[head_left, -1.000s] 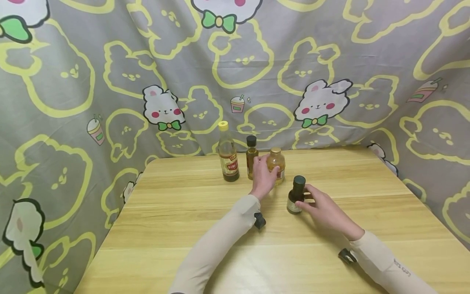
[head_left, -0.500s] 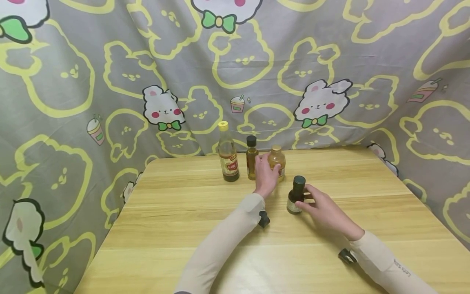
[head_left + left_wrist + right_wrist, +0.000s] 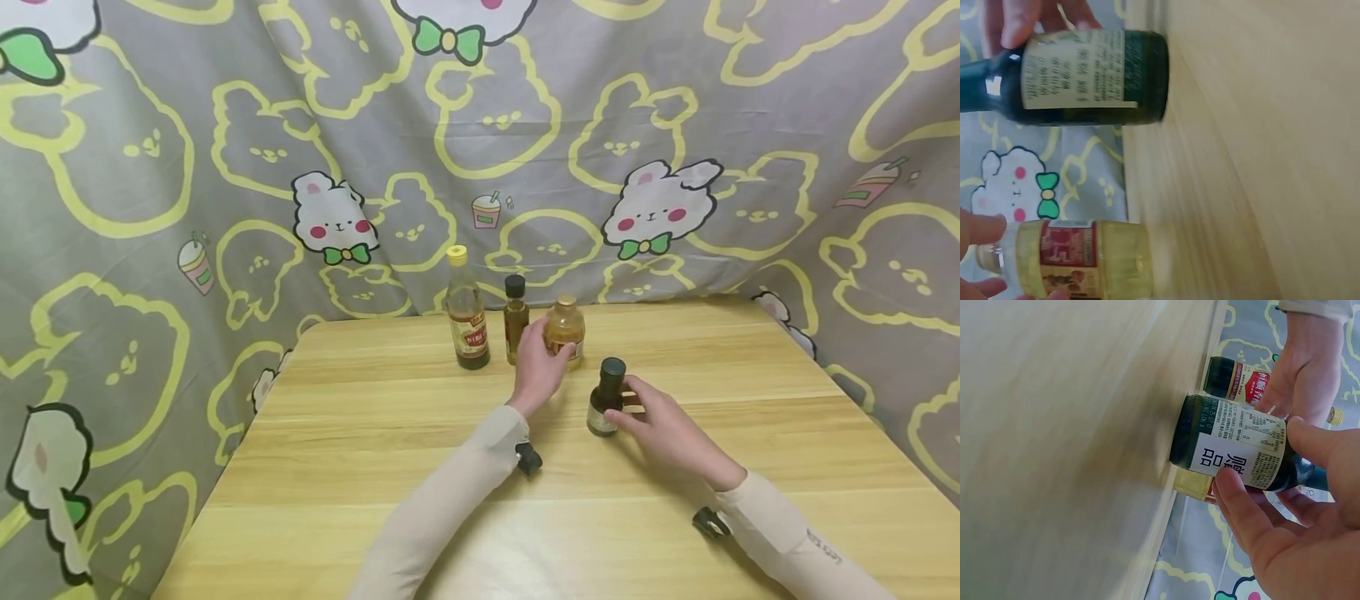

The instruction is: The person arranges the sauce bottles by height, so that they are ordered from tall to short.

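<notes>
My left hand [image 3: 538, 367] grips a squat clear bottle [image 3: 568, 323] of pale yellow liquid with a gold cap, fingers on its left side and thumb on its front. In the left wrist view its red and tan label [image 3: 1069, 256] faces the camera. A small dark green bottle [image 3: 604, 400] with a dark cap stands upright nearer to me. My right hand [image 3: 667, 425] holds it from the right, thumb and fingers around its body. The right wrist view shows a white sticker [image 3: 1222, 456] over the back label of this bottle.
A slim brown-gold bottle [image 3: 515, 321] with a black cap stands just left of the clear bottle. Farther left is a tall yellow-capped bottle [image 3: 468, 329] with a red label. The wooden table [image 3: 360, 450] meets a patterned grey curtain [image 3: 390, 117] at the back.
The clear bottle has moved slightly back with my left hand. My left wrist shifted right, then back left. The right hand and dark green bottle stay in place.
</notes>
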Demonstrator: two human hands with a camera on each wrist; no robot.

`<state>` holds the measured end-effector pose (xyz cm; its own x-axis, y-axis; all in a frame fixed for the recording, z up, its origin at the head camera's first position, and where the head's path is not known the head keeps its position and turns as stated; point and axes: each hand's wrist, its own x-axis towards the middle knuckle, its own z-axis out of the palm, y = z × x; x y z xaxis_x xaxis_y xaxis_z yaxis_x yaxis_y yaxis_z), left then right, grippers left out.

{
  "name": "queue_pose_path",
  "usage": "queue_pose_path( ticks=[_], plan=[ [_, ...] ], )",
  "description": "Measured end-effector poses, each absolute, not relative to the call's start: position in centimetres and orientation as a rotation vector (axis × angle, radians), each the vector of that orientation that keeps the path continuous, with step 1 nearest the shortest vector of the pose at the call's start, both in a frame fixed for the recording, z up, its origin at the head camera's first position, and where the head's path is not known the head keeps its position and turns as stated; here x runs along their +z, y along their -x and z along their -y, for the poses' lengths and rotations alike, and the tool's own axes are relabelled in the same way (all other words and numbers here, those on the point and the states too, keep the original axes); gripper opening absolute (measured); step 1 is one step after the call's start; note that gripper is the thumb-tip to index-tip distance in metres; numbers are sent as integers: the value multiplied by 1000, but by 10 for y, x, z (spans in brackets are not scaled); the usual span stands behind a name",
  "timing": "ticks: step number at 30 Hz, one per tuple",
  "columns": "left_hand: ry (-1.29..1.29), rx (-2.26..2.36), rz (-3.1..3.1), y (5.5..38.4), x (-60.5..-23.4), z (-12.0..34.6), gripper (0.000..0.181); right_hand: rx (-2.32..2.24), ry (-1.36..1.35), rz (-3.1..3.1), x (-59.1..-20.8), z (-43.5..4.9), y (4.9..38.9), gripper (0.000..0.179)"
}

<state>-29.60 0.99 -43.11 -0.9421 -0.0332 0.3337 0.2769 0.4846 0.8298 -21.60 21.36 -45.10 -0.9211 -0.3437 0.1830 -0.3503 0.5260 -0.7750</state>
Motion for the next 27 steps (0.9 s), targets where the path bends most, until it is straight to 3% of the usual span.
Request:
queue_pose_path(
  ticks=[14,27],
  plan=[
    [140,-1477,2416,285,-420,52,26,1357,-643,2718,-449,-213,216,46],
    [-108,-1484,2191,306,-416,116,22,1317,-583,2782,-442,-211,222,52]
  ],
)
